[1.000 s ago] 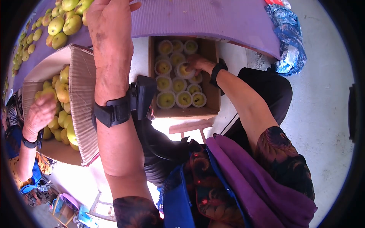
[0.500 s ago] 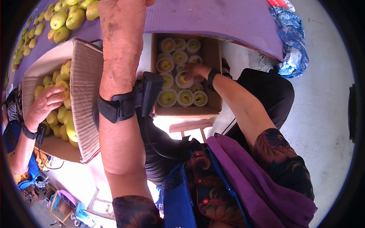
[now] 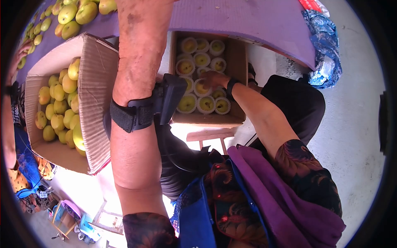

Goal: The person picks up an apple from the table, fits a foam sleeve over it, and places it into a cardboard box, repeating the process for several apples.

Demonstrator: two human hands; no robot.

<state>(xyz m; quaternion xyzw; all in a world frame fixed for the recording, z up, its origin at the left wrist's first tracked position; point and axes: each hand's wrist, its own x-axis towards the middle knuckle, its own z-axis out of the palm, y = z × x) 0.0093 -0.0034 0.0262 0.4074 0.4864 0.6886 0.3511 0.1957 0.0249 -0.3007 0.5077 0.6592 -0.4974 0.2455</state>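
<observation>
My right hand (image 3: 215,79) reaches into a cardboard box (image 3: 240,82), its fingers curled over a yellow-green apple (image 3: 202,87) in a white foam net. Around it in the box sit several more apples in foam nets, such as a netted apple (image 3: 187,103) near the front. My left hand (image 3: 142,41) stretches forward over the purple table (image 3: 231,20); its fingers lie beyond the top edge of the view, so whatever they touch is hidden. A black strap with a dark device (image 3: 171,97) is on that wrist.
To the left, a tilted open carton (image 3: 97,107) holds several bare apples (image 3: 60,105). More loose apples (image 3: 84,12) lie on the table. Another person's hand (image 3: 18,60) is at the far left edge. A blue patterned cloth (image 3: 324,49) hangs at the table's right corner.
The other person's hand has left the carton of bare apples and moved up to the table apples. My right hand stays at the netted apple. The view has shifted slightly.
</observation>
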